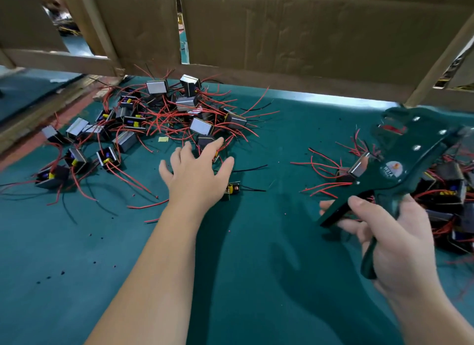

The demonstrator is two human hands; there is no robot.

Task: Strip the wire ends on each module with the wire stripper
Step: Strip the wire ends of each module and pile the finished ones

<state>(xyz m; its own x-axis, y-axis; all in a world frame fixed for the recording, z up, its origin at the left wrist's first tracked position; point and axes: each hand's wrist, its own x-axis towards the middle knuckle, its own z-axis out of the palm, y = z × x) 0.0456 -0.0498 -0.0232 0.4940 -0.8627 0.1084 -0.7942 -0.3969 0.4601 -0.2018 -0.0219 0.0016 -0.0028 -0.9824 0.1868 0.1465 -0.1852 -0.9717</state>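
Note:
A big pile of small black modules with red and black wires lies on the green table at the far left and centre. My left hand reaches over the pile's near edge, fingers spread, holding nothing; its fingertips are by a black module. One small module lies just right of that hand. My right hand grips the handles of a dark wire stripper, jaws pointing up and away. A second heap of modules lies behind the stripper at the right.
Cardboard sheets on a wooden frame wall off the table's far side. Small red and black bits of insulation dot the green surface. A yellow scrap lies by the left pile.

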